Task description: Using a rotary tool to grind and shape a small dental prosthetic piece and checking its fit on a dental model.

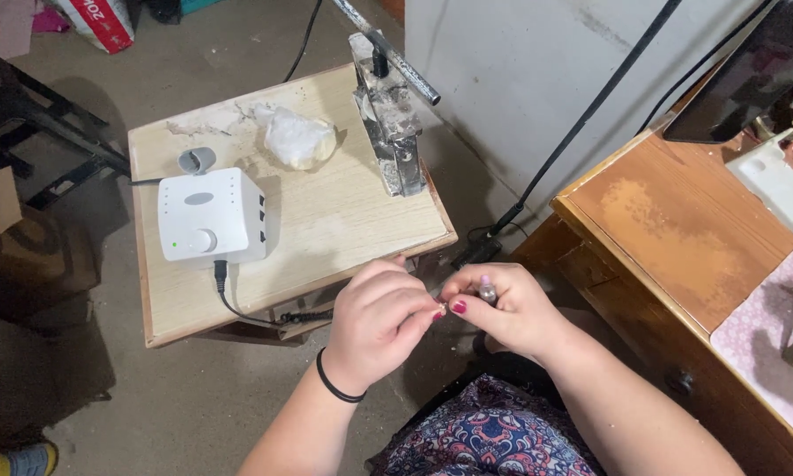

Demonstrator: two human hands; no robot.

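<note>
Two hands meet over the lap, in front of one small table point(343, 220): the right hand point(511, 310) has its fingers closed around one slim handpiece point(486, 289), and the left hand point(377, 319), wearing one black wristband point(336, 386), pinches its fingertips together at the tool's tip, on something too small to identify. The table carries one white control box point(209, 216) with one cable point(238, 304), one white lump point(299, 138) and one metal clamp point(389, 119); one wooden desk point(678, 238) stands at right.
</note>
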